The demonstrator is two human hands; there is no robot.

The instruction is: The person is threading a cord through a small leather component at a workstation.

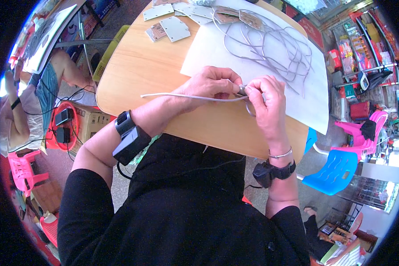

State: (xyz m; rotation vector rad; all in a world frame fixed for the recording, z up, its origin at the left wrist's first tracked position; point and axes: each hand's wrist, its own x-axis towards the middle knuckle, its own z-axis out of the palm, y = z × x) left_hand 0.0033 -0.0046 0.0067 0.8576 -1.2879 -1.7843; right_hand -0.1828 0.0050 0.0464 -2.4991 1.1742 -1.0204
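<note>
Head view: hands (213, 84) (268, 97) pinch a grey cord (195, 96) crosswise, free end pointing left

Wears a black top (186, 213) with short sleeves (86, 190) and, far below the silver bracelet (281, 154), a dark button (271, 246). Carries a black strapped device (265, 174) with a thin cable (252, 186) just below the bracelet and, left of the bracelet, a strapped black box (132, 144) with a black cord (122, 171).

A blue chair (329, 178) and pink chair (380, 120) stand near stocked shelves (363, 48).
</note>
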